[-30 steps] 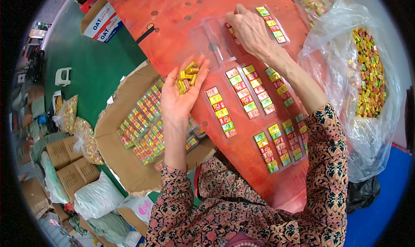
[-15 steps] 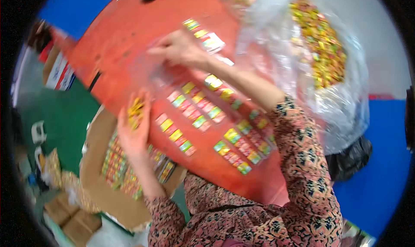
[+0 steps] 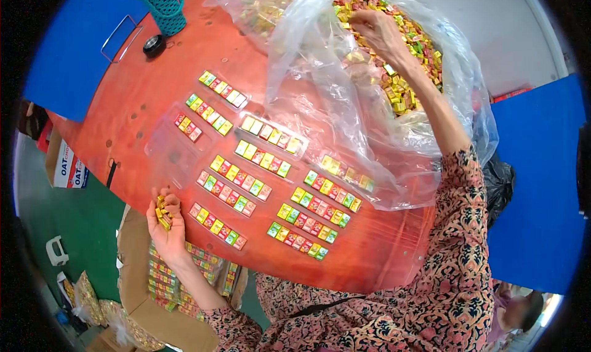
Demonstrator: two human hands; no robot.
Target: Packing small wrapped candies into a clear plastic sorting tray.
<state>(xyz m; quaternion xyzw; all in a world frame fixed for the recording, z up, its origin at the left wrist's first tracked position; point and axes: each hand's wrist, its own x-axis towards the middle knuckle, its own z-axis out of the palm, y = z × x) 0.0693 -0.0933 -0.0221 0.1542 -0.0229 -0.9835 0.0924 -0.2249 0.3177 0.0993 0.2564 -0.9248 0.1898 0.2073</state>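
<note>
My left hand [image 3: 166, 229], at the table's left edge, is curled around several small gold-wrapped candies [image 3: 163, 213] lying in its palm. At the far right, my right hand [image 3: 380, 35] reaches over a heap of yellow, red and green wrapped candies [image 3: 425, 62] in a large clear plastic bag [image 3: 345, 105]. Its fingers are bent and loosely apart, their tips down at the heap; nothing shows held in them. Between the hands, rows of candies lie in clear plastic trays; one tray [image 3: 157, 147] has a short row [image 3: 188, 127] and bare plastic beside it.
The red table [image 3: 123, 115] carries a bottle in a teal knitted holder [image 3: 166, 10] and a black lid [image 3: 154, 46]. Below its left edge, an open cardboard box [image 3: 132, 247] holds packed rows of candies. A black bag [image 3: 498, 182] hangs at the right.
My right hand has moved from the trays, away and right, to the candy heap. My left hand has shifted slightly left and lower, still holding candies. The whole view has turned.
</note>
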